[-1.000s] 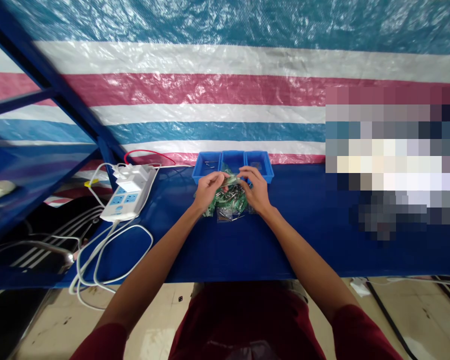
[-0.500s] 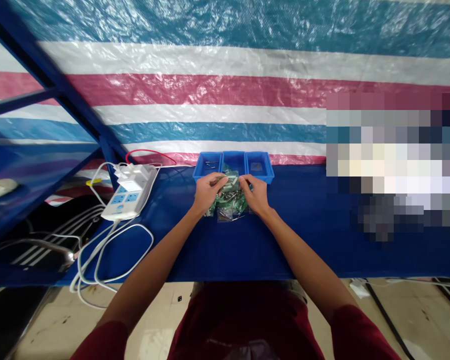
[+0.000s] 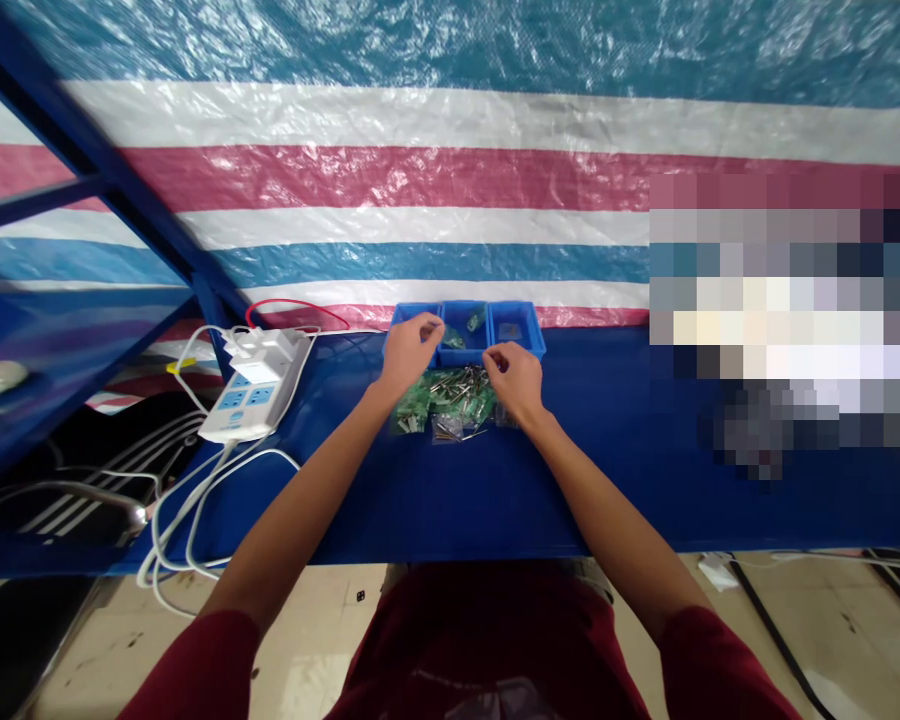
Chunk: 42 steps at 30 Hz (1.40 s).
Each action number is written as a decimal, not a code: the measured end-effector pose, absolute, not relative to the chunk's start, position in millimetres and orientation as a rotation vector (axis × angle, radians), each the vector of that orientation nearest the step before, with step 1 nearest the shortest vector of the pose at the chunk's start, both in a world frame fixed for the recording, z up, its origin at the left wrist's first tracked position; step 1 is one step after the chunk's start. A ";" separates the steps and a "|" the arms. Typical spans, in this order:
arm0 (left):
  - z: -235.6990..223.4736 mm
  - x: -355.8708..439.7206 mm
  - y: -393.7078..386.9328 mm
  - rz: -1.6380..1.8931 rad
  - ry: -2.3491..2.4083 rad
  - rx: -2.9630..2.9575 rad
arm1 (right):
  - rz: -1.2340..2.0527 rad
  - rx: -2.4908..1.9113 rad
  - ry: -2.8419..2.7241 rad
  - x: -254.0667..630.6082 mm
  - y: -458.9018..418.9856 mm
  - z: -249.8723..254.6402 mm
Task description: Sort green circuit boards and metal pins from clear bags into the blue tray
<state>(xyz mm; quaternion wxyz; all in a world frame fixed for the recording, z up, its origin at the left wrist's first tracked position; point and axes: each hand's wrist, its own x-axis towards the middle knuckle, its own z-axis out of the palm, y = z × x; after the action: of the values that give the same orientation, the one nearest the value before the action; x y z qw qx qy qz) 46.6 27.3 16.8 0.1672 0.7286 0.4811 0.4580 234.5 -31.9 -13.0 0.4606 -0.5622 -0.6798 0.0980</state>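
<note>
My left hand point(image 3: 412, 350) is over the front of the left blue bin point(image 3: 394, 325), its fingers curled and closed near the middle bin. My right hand point(image 3: 516, 378) hovers in front of the right bin point(image 3: 536, 335), thumb and fingertips drawn together. Whatever either hand may pinch is hidden. Green-tinted plastic point(image 3: 476, 317) shows in the middle blue bin point(image 3: 466, 306). Below the hands lies an opened green plastic bag point(image 3: 411, 405) with a pile of metal screw-like pieces point(image 3: 461, 383). A small clear bag point(image 3: 446, 430) of thin metal parts lies at its front.
A white power strip point(image 3: 251, 400) with plugged-in adapters point(image 3: 262, 355) stands left on the blue table point(image 3: 465, 500). Looped white cables point(image 3: 195, 500) hang over its front edge. A striped plastic sheet point(image 3: 420, 180) rises behind the bins. The right side is pixelated.
Both hands have let go of the greenish plastic bag they held between them and moved apart. Green plastic now shows in the middle bin, and the metal pile is more exposed.
</note>
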 end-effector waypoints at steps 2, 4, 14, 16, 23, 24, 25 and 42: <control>12.9 39.8 10.8 1.213 1.301 2.114 | 0.249 -1.482 -1.773 234.0 -30.9 -13.6; 8.8 35.4 -0.6 1.167 1.254 2.133 | 0.252 -1.571 -1.844 232.9 -30.8 -14.9; -13.1 32.2 -10.4 1.089 1.175 2.348 | 0.214 -1.660 -1.910 233.2 -27.2 -26.8; -14.9 32.3 -11.5 1.088 1.167 2.386 | 0.197 -1.639 -1.917 233.4 -26.2 -28.3; -19.0 33.0 -13.8 1.118 1.135 2.455 | 0.227 -1.630 -1.935 234.7 -25.7 -26.7; -19.1 33.0 -14.1 1.140 1.127 2.447 | 0.236 -1.628 -1.931 234.8 -25.7 -26.2; -19.0 32.9 -14.5 1.159 1.120 2.440 | 0.246 -1.619 -1.921 234.9 -25.7 -25.8; -19.9 34.4 -16.4 1.344 1.109 2.621 | 0.495 -1.545 -1.478 239.6 -23.6 -20.2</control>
<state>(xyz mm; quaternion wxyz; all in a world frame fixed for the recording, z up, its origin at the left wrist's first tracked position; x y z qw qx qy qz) 34.4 -16.4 -19.9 -0.0031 0.8328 0.3523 0.4270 239.6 -23.6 -20.2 0.4559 -0.6264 -0.5995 0.2009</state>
